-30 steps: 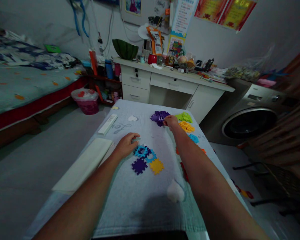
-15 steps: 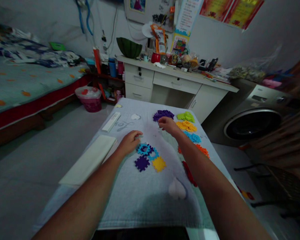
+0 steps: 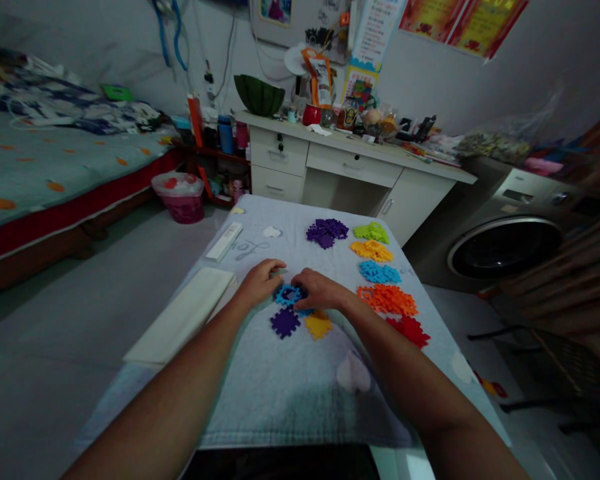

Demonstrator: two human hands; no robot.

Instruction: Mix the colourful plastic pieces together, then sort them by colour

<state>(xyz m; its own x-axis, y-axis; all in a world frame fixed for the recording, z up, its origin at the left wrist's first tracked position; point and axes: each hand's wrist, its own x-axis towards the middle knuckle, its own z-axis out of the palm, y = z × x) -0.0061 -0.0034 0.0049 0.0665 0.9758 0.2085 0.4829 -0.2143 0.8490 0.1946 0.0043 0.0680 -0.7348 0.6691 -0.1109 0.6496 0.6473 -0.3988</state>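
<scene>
My right hand (image 3: 323,291) reaches in over the right side of a small cluster of notched interlocking tiles, fingers curled down around a dark purple tile (image 3: 302,291). Partly under those fingers, a blue notched frame (image 3: 286,294) touches the purple. My left hand (image 3: 263,281) rests just left of the cluster, its fingers bent and apart, with nothing visible in them. A solid purple tile (image 3: 285,323) and a yellow tile (image 3: 319,325) lie at the cluster's near side. The join under my right hand is hidden.
Piles of tiles line the cloth-covered table (image 3: 260,400): purple (image 3: 327,231), green (image 3: 371,232), yellow-orange (image 3: 371,251), blue (image 3: 379,272), orange (image 3: 387,299) and red (image 3: 410,330). A folded cream cloth (image 3: 183,317) and a white box (image 3: 225,241) lie left. Beyond stands a desk (image 3: 353,163).
My right hand has moved from beside the purple pile toward me and left, onto the tile cluster. My left hand has barely moved.
</scene>
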